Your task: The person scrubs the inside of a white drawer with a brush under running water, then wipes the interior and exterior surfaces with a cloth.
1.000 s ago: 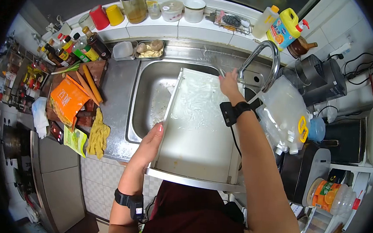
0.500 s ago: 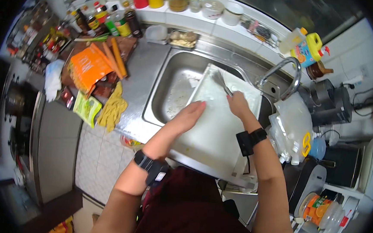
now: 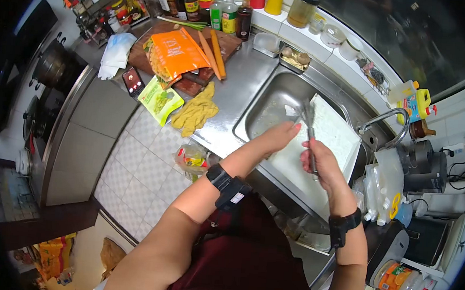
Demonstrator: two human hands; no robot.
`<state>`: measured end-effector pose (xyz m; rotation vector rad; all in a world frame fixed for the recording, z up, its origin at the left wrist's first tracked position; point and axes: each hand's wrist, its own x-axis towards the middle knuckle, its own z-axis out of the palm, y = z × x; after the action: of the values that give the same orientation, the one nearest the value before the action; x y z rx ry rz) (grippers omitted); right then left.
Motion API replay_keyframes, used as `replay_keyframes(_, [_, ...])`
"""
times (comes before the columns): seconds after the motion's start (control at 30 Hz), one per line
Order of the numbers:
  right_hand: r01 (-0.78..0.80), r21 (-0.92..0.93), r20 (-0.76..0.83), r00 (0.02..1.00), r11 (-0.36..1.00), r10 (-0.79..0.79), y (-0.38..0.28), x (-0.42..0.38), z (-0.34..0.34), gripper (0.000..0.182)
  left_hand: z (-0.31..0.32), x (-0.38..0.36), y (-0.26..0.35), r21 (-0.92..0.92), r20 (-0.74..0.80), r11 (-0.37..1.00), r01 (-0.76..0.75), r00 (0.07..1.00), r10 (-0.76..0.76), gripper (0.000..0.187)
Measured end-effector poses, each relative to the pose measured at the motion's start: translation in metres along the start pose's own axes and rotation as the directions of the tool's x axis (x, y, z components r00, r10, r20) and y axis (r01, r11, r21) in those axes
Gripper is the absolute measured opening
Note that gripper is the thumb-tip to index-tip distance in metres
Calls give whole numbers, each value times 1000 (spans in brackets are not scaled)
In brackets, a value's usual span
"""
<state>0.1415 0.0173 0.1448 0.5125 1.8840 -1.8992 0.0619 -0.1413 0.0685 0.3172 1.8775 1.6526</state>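
Observation:
My right hand (image 3: 323, 161) is closed around the handle of a metal whisk (image 3: 310, 122), whose wires point up and away from me. Close to its left, my left hand (image 3: 282, 136) is by the whisk's wire end, above the left edge of a white tray (image 3: 335, 131); its fingers look pressed together, and what they hold, if anything, is hidden. The tray lies at a slant across the right part of the steel sink (image 3: 279, 86). A small white scrap (image 3: 290, 111) shows on the sink's bottom.
Left of the sink are a yellow cloth (image 3: 194, 111), a green packet (image 3: 160, 101), and an orange bag (image 3: 178, 54) on a brown board. Bottles line the back. The curved faucet (image 3: 402, 115) and plastic bags (image 3: 384, 177) are at the right.
The view has swung left. My right hand has turned the whisk more upright and brought it nearer my left hand, away from the tray's upper part.

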Motion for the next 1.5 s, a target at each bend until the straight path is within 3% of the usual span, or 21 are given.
replay_keyframes(0.1, [7,79,63,998,997,-12,-11,-4,63,38,-29,-20,-16,-84,-149,995,-44,988,31,54])
replay_keyframes(0.13, [22,50,61,998,998,-25,-13,-6,77,33,-41,-36,-4,-134,-130,991,2,991,-20,53])
replay_keyframes(0.27, [8,-189,80,997,982,8,-4,-13,74,25,-72,-55,-33,-141,-191,990,-16,982,-12,52])
replay_keyframes(0.37, [24,-240,-42,999,971,-35,-1,-42,67,25,-85,-70,-47,-91,-232,996,19,972,-40,52])
replay_keyframes(0.47, [34,-130,-44,998,991,-40,14,-70,60,23,-101,-73,-66,-118,-260,989,84,959,-113,51])
replay_keyframes(0.6, [45,-205,-43,998,978,-55,25,-109,37,21,-109,-70,-78,-104,-225,994,36,973,-59,58])
replay_keyframes(0.83, [-23,-288,-248,967,957,-51,17,-164,3,19,-92,-70,-46,-12,-69,998,56,996,-56,55])
replay_keyframes(0.9, [-40,-338,-178,984,940,-22,9,-177,-6,26,-88,-63,-49,-49,-31,994,98,995,-100,56])
replay_keyframes(1.07, [-2,-370,-257,961,929,-100,-18,-210,-21,26,-73,-52,-47,-86,69,985,150,987,-145,57])
replay_keyframes(1.2, [-46,-368,-254,966,929,-53,-17,-220,-35,27,-69,-46,-47,-91,104,984,150,985,-141,56])
replay_keyframes(1.37, [-4,-521,-131,988,854,-76,6,-214,-65,27,-68,-52,-40,-84,108,988,129,987,-120,55])
replay_keyframes(1.5, [-72,-435,-98,995,898,33,38,-224,-81,30,-77,-58,-45,-74,94,991,116,990,-109,56])
